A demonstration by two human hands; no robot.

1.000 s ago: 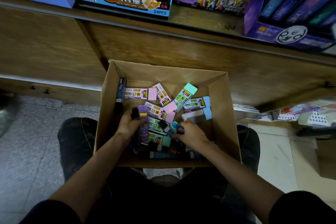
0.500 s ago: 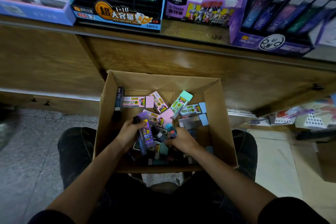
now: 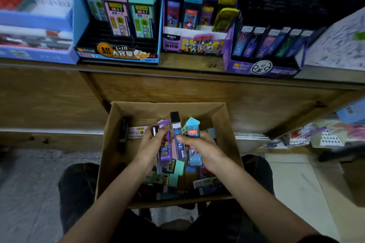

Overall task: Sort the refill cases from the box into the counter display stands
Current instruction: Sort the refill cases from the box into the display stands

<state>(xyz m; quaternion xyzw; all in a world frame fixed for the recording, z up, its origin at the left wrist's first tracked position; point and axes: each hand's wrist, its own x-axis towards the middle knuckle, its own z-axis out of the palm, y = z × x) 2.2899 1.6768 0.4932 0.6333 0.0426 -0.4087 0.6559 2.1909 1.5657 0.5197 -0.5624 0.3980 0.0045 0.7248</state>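
above the cardboard box [image 3: 110, 144], below the counter stands [image 3: 118, 53], the left hand [image 3: 153, 144] curls round a purple refill case [image 3: 166, 150] and the right hand [image 3: 199, 148] clamps a blue case [image 3: 194, 144], both light, stiff, slick plastic, probably best pinched by the long sides.

far-left display [image 3: 35, 17]: blurred | box [image 3: 111, 163] bottom: dark (labels unreadable)

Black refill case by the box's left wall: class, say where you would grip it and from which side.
Likely its far end, from above and the right: the black refill case is long and slim and lies close along the box wall, which crowds its left side.
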